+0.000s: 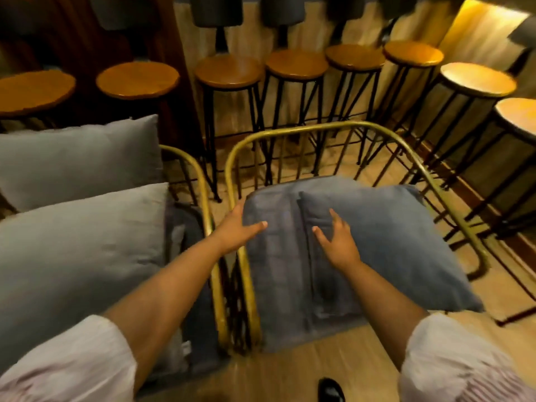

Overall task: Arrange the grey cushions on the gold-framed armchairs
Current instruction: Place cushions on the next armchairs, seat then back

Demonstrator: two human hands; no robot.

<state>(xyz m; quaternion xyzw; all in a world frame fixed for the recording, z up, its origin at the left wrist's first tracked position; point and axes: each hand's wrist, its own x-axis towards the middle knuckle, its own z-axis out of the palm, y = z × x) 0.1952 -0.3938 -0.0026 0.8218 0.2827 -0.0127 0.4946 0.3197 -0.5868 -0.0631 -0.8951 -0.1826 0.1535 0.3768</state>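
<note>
Two gold-framed armchairs stand side by side. The right armchair [313, 130] has a grey seat pad [275, 271], and a grey cushion [388, 245] lies flat on the pad's right part. My left hand [237, 230] hovers with fingers spread at the pad's left edge, by the gold arm rail. My right hand [339, 242] is spread over the left edge of the flat cushion, touching or just above it. The left armchair [200, 181] holds two grey cushions: a rear cushion [81, 161] and a front cushion [81, 256].
A row of round wooden bar stools [295, 65] on thin black legs stands close behind both chairs, and more stools [478, 79] curve around on the right. Light wooden floor [377, 343] lies in front. A black shoe tip [330, 387] shows at the bottom.
</note>
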